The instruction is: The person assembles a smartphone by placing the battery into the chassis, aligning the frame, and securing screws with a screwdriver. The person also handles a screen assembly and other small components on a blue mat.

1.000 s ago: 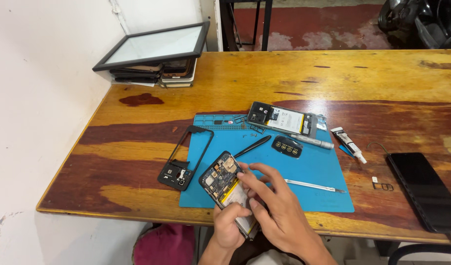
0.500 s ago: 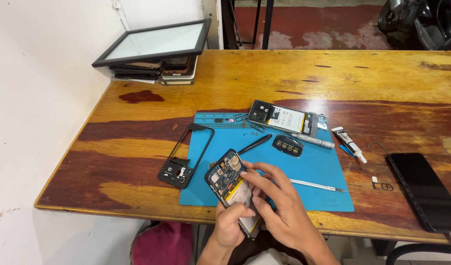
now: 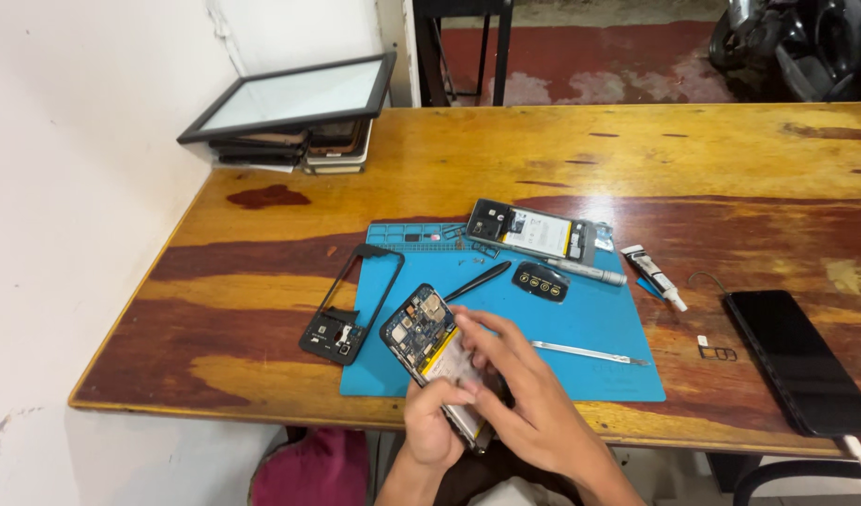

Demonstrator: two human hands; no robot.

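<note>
Left hand grips the opened phone from below, tilted, over the near edge of the blue rubbery mat on the worn wooden table. Circuit board and yellow-edged battery are exposed. Right hand lies on the phone, fingers pressing the battery. Black plastic frame lies at the mat's left edge; thin metal pry tool right of the hands.

Left hand grips opened phone from below, circuit board exposed beyond its fingertips. Right hand fingers press on the battery area. Blue repair mat under both; metal pry tool just right of fingers.
</note>
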